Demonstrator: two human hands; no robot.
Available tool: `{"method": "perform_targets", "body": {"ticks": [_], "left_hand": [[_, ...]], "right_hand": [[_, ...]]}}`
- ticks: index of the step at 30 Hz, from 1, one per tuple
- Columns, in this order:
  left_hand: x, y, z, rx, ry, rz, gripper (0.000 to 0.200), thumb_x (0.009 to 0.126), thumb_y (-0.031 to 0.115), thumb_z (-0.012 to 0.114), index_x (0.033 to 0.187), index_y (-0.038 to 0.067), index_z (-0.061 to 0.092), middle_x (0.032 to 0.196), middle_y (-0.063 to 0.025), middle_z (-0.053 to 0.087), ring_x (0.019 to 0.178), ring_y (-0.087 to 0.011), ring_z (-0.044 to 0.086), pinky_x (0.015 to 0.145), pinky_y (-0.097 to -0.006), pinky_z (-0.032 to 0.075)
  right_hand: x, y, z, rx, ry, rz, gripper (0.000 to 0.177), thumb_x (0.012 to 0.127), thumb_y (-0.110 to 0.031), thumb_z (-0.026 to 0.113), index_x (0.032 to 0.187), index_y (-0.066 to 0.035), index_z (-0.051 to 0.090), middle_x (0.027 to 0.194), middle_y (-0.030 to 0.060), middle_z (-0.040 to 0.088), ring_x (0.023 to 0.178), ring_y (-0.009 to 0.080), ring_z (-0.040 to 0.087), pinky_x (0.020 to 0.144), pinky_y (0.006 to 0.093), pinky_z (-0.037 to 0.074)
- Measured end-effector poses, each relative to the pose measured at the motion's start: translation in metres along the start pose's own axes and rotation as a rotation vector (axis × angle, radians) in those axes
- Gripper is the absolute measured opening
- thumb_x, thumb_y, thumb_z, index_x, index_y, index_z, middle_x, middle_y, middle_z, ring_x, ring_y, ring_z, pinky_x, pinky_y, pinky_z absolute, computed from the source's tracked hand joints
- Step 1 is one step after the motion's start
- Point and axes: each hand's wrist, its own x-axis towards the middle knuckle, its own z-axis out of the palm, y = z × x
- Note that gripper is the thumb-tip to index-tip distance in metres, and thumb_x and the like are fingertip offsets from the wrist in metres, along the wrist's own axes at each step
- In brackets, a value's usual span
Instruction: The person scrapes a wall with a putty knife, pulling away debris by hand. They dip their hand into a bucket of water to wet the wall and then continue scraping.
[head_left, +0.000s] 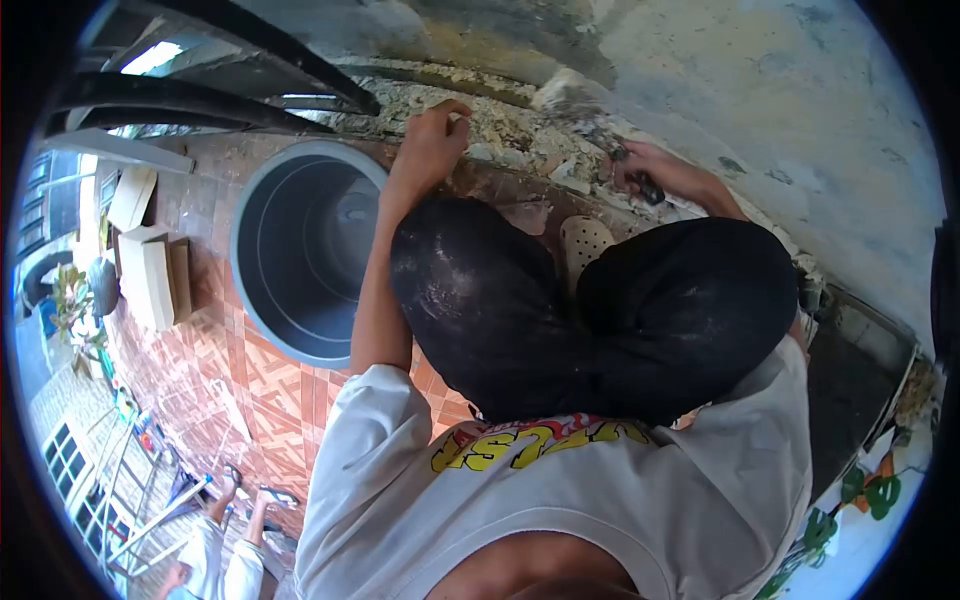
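Observation:
My right hand (645, 172) is closed around the dark handle of a tool (580, 108) whose wide, pale head is blurred against the foot of the wall. I cannot tell whether it is a brush or a trowel. Crumbly rubble (505, 128) lies along the wall base, beside the tool. Over the left part of this strip is my left hand (435, 138), fingers loosely bent, thumb apart, with nothing visible in it. A large grey plastic tub (250, 300) stands just left of my left forearm, its inside showing bare grey walls.
Black metal bars (210, 92) slant in at the upper left. The stained wall (760, 90) rises on the right. Cardboard boxes (150, 275) stand on the patterned tile floor (270, 400). Another person's legs (240, 510) show at the lower left, near a metal frame.

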Motion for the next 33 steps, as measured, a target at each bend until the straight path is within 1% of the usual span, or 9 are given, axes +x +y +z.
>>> {"method": "perform_targets", "body": {"ticks": [2,5,6,9,10,17,19,23,33], "left_hand": [[0.005,-0.024,0.008,-0.022,0.031,0.061,0.023,0.09,0.013,0.053,0.107,0.002,0.064,0.073,-0.0173,0.065,0.069,-0.0266,0.065,0.065,-0.0376,0.048],[0.004,-0.032,0.01,0.033,0.01,0.016,0.028,0.088,0.014,0.054,0.112,0.001,0.062,0.078,-0.0199,0.065,0.072,-0.0344,0.063,0.068,-0.0409,0.047],[0.008,-0.062,0.016,0.065,0.077,0.158,0.031,0.088,0.015,0.054,0.114,0.0,0.061,0.084,-0.0206,0.066,0.076,-0.0379,0.063,0.071,-0.0411,0.049],[0.016,-0.075,0.011,0.045,-0.01,0.186,0.028,0.09,0.012,0.051,0.115,0.003,0.061,0.086,-0.0197,0.067,0.076,-0.0267,0.065,0.072,-0.0369,0.049],[0.013,-0.041,0.003,0.058,-0.128,-0.074,0.028,0.092,0.013,0.05,0.116,0.006,0.061,0.077,-0.0167,0.067,0.071,-0.0238,0.064,0.072,-0.036,0.048],[0.01,-0.04,0.009,0.199,-0.056,0.043,0.023,0.092,0.016,0.051,0.109,0.007,0.064,0.067,-0.0179,0.06,0.063,-0.0298,0.061,0.061,-0.0413,0.045],[0.001,-0.013,0.007,0.224,-0.012,0.037,0.023,0.09,0.015,0.053,0.109,0.006,0.064,0.069,-0.0216,0.06,0.067,-0.0374,0.061,0.063,-0.0453,0.045],[-0.003,0.016,0.001,0.16,-0.009,-0.024,0.02,0.087,0.009,0.053,0.103,0.002,0.064,0.074,-0.0291,0.061,0.077,-0.0472,0.06,0.07,-0.0506,0.046],[-0.011,0.014,0.004,0.055,0.04,-0.037,0.023,0.09,0.011,0.053,0.109,-0.001,0.06,0.072,-0.0276,0.059,0.075,-0.0444,0.059,0.069,-0.0467,0.044]], "right_hand": [[0.003,-0.034,-0.013,-0.377,0.044,0.142,0.036,0.098,-0.037,0.05,0.096,-0.001,0.054,0.073,0.0089,0.058,0.061,0.0169,0.051,0.062,0.0332,0.044],[0.026,-0.036,-0.041,-0.981,0.017,-0.261,0.046,0.096,-0.045,0.052,0.091,0.0,0.06,0.06,0.0135,0.054,0.057,0.0287,0.055,0.056,0.0426,0.046],[0.038,-0.068,-0.035,-1.24,-0.256,-0.118,0.035,0.095,-0.034,0.057,0.09,0.001,0.062,0.065,0.0161,0.059,0.064,0.0343,0.06,0.059,0.0435,0.048],[0.077,-0.092,-0.022,-1.427,-0.319,0.286,0.018,0.08,-0.014,0.066,0.084,0.004,0.065,0.079,0.0177,0.067,0.069,0.0295,0.065,0.057,0.0449,0.053],[0.076,-0.106,-0.012,-1.484,-0.267,0.369,0.018,0.081,-0.009,0.062,0.077,0.008,0.063,0.082,0.0187,0.068,0.066,0.029,0.065,0.053,0.0432,0.054],[0.049,-0.092,-0.023,-1.324,-0.146,0.04,0.017,0.081,0.0,0.051,0.082,0.014,0.059,0.086,0.0255,0.065,0.067,0.0364,0.065,0.056,0.0453,0.055],[0.075,-0.05,-0.055,-1.414,-0.031,-0.339,0.015,0.084,-0.001,0.049,0.093,0.008,0.057,0.087,0.0262,0.063,0.085,0.0403,0.063,0.074,0.0477,0.052],[0.044,-0.078,-0.042,-1.297,0.226,-0.059,0.024,0.097,-0.016,0.045,0.108,0.003,0.053,0.086,0.0238,0.061,0.086,0.0427,0.061,0.074,0.051,0.049],[0.04,-0.106,-0.006,-1.188,0.572,0.338,0.044,0.103,-0.032,0.036,0.09,0.006,0.055,0.085,0.0288,0.062,0.085,0.0466,0.06,0.077,0.0538,0.046]]}}
